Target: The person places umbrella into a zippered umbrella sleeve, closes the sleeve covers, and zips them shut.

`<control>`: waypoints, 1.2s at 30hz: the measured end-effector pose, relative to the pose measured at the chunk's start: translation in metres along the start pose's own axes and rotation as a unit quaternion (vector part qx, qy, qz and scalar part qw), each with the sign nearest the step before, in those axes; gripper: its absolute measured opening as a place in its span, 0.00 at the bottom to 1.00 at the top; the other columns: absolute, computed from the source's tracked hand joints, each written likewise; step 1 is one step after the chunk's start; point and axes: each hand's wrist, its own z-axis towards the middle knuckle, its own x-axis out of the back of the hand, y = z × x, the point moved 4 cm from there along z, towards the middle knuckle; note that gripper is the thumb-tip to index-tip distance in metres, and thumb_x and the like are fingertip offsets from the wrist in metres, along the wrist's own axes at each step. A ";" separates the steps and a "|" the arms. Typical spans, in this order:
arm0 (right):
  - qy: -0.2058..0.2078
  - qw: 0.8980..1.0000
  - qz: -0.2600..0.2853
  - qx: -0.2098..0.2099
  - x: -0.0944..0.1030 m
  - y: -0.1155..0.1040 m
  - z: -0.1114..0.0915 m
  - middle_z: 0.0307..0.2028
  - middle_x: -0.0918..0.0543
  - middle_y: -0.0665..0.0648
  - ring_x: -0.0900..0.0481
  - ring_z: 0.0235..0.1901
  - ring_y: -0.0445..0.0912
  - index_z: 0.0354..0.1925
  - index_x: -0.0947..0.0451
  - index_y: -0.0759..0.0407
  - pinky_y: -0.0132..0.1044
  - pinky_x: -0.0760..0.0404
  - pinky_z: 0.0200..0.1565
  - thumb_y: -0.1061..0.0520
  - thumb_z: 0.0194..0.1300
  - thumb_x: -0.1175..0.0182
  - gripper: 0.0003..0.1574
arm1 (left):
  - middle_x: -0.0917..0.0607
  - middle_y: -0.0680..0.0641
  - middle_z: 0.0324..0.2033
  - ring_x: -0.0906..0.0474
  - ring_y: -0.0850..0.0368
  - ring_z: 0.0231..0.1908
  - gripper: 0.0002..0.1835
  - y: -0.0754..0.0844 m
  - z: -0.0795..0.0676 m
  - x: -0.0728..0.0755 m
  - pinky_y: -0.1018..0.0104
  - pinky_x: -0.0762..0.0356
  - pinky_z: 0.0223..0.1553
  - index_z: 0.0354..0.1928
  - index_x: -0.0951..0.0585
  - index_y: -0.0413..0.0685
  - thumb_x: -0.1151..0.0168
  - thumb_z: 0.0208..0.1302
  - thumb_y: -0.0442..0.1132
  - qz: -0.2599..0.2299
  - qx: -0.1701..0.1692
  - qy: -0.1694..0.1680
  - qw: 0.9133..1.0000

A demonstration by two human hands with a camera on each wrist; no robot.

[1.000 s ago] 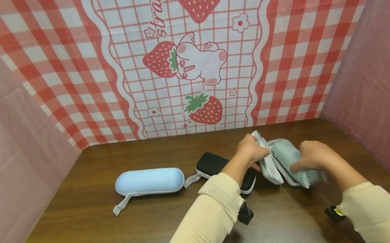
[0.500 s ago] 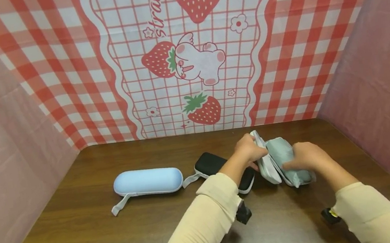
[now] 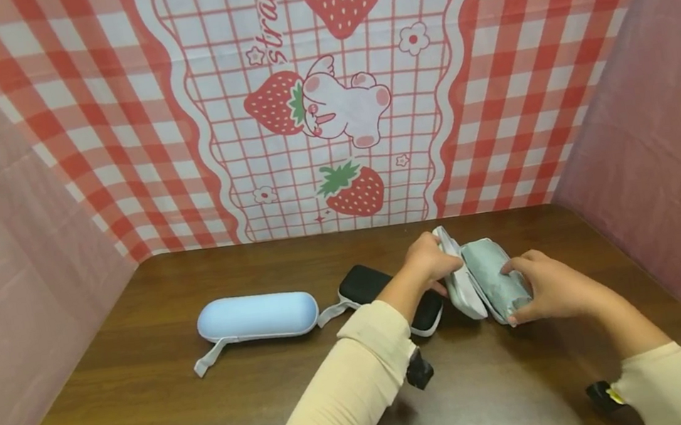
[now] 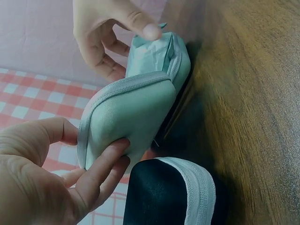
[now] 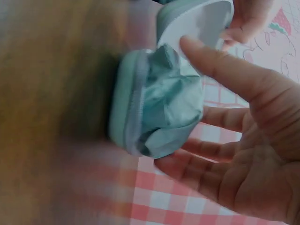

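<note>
A mint-green zippered case (image 4: 133, 115) lies unfolded on the table at the right, its lid raised at an angle. My left hand (image 3: 429, 259) grips that lid, thumb at the rim and fingers on the outer shell. In the other half sits a bundle of folded, shiny green fabric (image 5: 176, 108), perhaps a compact umbrella; the frames do not settle its kind. Around the bundle my right hand (image 3: 557, 288) is spread, fingers along one side and thumb apart from them. Its fingertips touch or nearly touch the fabric.
A black case (image 3: 366, 284) with a pale strap lies partly beneath my left forearm, close beside the green one. Farther left rests a light-blue capsule-shaped case (image 3: 257, 317) with a grey strap. A strawberry-print cloth (image 3: 341, 119) stands behind the wooden table (image 3: 148, 417).
The fabric bundle has come down into the case half and now lies within its outline. My right hand has withdrawn slightly and spread its fingers. My left hand keeps its grip on the lid.
</note>
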 end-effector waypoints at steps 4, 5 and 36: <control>0.033 0.999 -0.022 0.021 -0.004 -0.002 -0.001 0.41 0.24 0.67 0.23 0.38 0.56 0.44 0.22 0.66 0.52 0.23 0.38 0.53 0.31 0.19 0.40 | 0.24 0.40 0.45 0.20 0.44 0.23 0.30 0.002 0.000 -0.001 0.47 0.18 0.25 0.61 0.27 0.39 0.31 0.54 0.29 0.017 -0.001 -0.001 1.000; 0.043 0.998 -0.027 0.023 -0.005 -0.002 0.000 0.40 0.24 0.66 0.23 0.36 0.56 0.43 0.22 0.66 0.51 0.23 0.37 0.55 0.31 0.20 0.38 | 0.24 0.40 0.45 0.20 0.44 0.23 0.30 0.002 0.000 -0.001 0.47 0.18 0.24 0.61 0.27 0.39 0.31 0.54 0.29 0.023 -0.002 -0.002 1.000; 0.006 0.996 0.027 0.088 -0.008 0.010 -0.005 0.24 0.29 0.45 0.31 0.22 0.34 0.43 0.26 0.59 0.33 0.28 0.25 0.74 0.36 0.28 0.33 | 0.25 0.39 0.58 0.17 0.45 0.30 0.33 0.003 0.005 0.008 0.56 0.20 0.17 0.66 0.28 0.44 0.32 0.56 0.33 0.119 -0.018 -0.017 0.993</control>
